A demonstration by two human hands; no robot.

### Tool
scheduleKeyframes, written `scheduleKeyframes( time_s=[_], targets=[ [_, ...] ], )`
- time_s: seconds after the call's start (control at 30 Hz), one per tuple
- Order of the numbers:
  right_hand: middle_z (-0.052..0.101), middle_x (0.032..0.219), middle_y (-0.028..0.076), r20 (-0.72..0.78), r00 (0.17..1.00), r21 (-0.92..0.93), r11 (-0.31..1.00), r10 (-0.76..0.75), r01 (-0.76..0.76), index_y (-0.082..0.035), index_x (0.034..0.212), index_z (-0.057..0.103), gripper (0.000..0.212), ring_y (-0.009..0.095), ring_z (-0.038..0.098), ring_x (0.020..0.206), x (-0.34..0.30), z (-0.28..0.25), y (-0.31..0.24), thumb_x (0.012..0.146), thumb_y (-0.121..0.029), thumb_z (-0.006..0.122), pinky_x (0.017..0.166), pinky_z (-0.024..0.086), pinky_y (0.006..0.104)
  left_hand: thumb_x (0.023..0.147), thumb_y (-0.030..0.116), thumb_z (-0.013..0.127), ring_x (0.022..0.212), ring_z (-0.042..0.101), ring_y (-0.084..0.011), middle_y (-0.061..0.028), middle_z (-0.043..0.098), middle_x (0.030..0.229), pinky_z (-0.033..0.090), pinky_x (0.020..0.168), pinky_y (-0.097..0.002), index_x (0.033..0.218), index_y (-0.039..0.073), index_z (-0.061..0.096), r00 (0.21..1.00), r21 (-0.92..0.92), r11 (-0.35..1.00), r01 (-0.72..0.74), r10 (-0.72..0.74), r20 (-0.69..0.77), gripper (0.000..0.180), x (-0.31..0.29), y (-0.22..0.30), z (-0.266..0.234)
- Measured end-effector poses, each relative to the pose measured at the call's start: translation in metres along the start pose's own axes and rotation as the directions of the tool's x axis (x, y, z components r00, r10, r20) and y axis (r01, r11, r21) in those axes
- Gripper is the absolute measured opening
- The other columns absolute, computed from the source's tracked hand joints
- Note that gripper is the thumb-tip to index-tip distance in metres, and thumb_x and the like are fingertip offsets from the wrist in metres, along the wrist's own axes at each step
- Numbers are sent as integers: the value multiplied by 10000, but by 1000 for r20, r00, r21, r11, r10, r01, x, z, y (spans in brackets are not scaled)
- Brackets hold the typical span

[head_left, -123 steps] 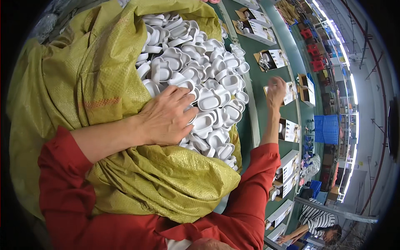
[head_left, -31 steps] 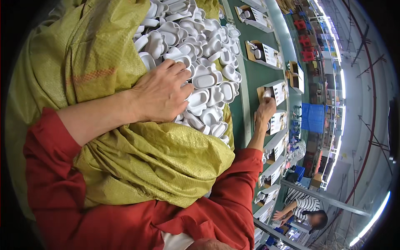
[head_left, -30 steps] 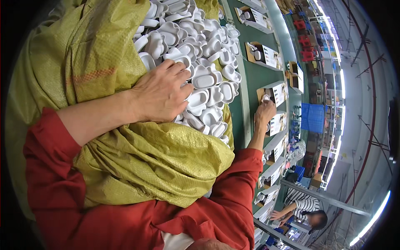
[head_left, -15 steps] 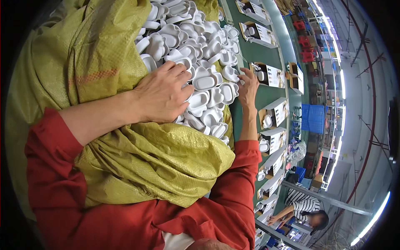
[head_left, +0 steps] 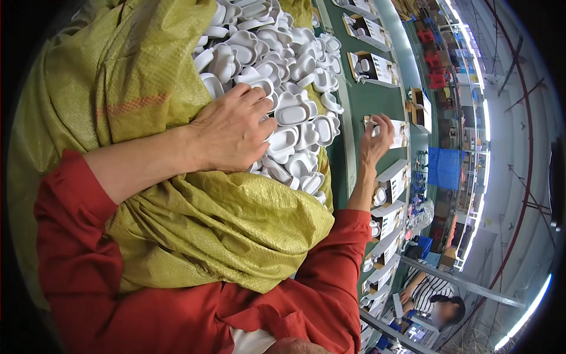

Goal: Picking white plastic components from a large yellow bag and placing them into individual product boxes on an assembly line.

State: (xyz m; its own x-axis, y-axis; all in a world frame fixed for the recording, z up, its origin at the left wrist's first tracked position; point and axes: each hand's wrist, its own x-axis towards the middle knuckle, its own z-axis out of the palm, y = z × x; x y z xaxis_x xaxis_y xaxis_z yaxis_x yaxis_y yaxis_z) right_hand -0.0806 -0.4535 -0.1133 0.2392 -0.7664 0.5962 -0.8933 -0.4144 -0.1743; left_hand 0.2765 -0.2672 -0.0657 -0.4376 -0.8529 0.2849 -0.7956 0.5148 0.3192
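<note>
Left hand (head_left: 230, 133) rests on heaped white dishes (head_left: 293, 110) at the mouth of a yellow sack (head_left: 236, 224); fingers bent, loosely spread, grip uncertain. Right hand (head_left: 376, 141) has shifted from the heap's edge to an open box (head_left: 401, 134) on the green belt (head_left: 377, 100); work is now at the box. Fingers half curled, partly apart; something white shows between, whether held I can't tell.

The left forearm (head_left: 144, 150) is angled rightward across the body's front, and the left hand (head_left: 233, 130) is laid back upward, its fingers loosely bent, its palm hidden. The right forearm (head_left: 364, 184) is stretched forward, and the right hand (head_left: 377, 138) is held well apart, its fingers curled, slightly blurred.
</note>
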Motion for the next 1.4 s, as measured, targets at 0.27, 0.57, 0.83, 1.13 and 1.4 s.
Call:
scheduleKeyframes(
  time_s=[0.27,0.57,0.83,1.13,1.4],
  targets=[
    [697,1115,96,560,822,152,988,-108,26,-53,959,747,345,316,581,1117,28,13,-98,831,-373,753,985,385,417,775,251,709,1165,534,-342,-184,607,1175,403,1010,-455,1006,8,675,997,-21,1000,-10,8,-73,337,-4,-3,4],
    [645,1227,90,139,989,-5,999,52,-52,-143,900,779,284,320,533,1208,49,49,-1,788,-403,777,1005,387,465,782,252,687,1076,547,-312,-173,621,1053,405,951,-440,870,12,664,990,-20,999,-40,37,-137,257,-4,-5,6],
    [628,1242,138,-3,997,-258,964,-75,72,-114,1057,731,268,335,540,1191,18,34,-5,807,-211,739,987,373,484,779,245,714,1163,531,-339,-187,605,1160,401,1011,-448,946,0,669,1000,-24,1000,-10,9,-30,301,-1,-1,2],
    [628,1270,86,341,875,188,937,-344,295,-137,946,754,228,310,518,1236,39,52,-101,759,-257,805,1046,333,450,766,237,720,1155,536,-336,-175,605,1161,403,1004,-453,976,8,676,994,-35,999,-31,28,-106,315,-2,-2,5],
    [700,1123,165,8,994,208,972,-113,109,-102,871,774,158,350,659,1020,75,68,-18,753,-195,821,896,507,424,756,248,731,1153,537,-331,-173,599,1140,400,992,-447,919,11,655,998,-44,999,-10,7,-58,297,3,-10,6]
  ],
)
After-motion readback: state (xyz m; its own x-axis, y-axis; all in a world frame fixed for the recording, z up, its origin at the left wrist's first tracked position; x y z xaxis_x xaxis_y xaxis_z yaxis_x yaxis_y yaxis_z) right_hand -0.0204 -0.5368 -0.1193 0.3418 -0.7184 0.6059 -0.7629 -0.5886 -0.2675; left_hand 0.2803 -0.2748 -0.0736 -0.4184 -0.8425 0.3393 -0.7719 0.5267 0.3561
